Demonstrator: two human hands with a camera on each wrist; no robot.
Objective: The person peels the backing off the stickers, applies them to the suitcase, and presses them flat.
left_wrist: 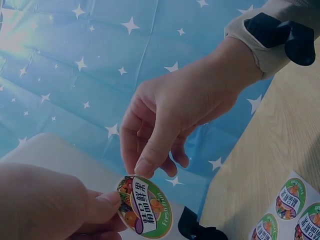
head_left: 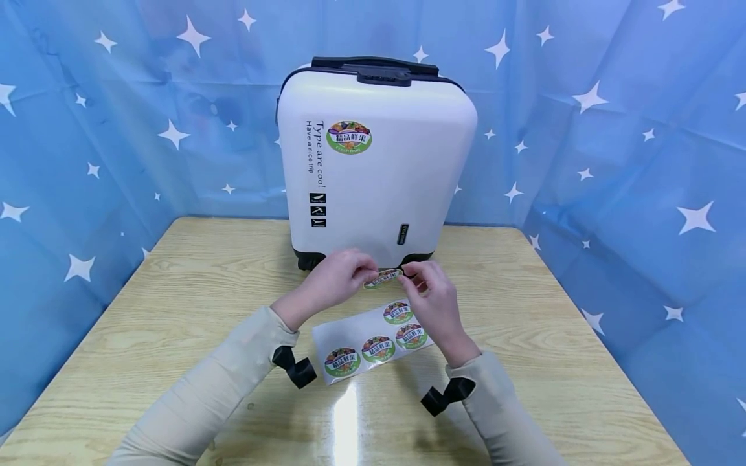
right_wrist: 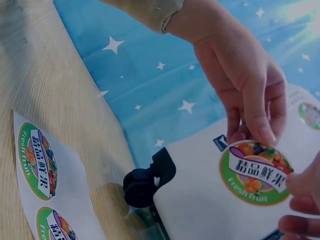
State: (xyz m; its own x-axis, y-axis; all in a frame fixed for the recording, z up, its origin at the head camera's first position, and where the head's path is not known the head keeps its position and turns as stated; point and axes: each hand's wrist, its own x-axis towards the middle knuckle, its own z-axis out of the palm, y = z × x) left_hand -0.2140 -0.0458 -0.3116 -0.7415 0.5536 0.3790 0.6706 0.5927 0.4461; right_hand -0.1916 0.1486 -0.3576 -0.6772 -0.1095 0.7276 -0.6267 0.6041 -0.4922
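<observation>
An oval fruit sticker [head_left: 383, 279] is stretched between both hands just in front of the lower edge of a white suitcase [head_left: 396, 175]. My left hand [head_left: 346, 275] pinches one edge between thumb and fingers. Across from it, my right hand [head_left: 432, 294] pinches the opposite edge. In the left wrist view the printed face of the sticker [left_wrist: 145, 207] shows fully, green with fruit and a white banner. Below the hands, a white sticker sheet [head_left: 355, 330] lies on the table with several matching stickers on it. Another such sticker [head_left: 349, 137] is stuck on the suitcase's upper left.
The suitcase stands upright at the back of the wooden table [head_left: 221, 291], its black handle [head_left: 375, 63] on top and a black wheel [right_wrist: 139, 187] at a lower corner. A blue cloth [head_left: 146, 97] with white stars hangs behind and along both sides.
</observation>
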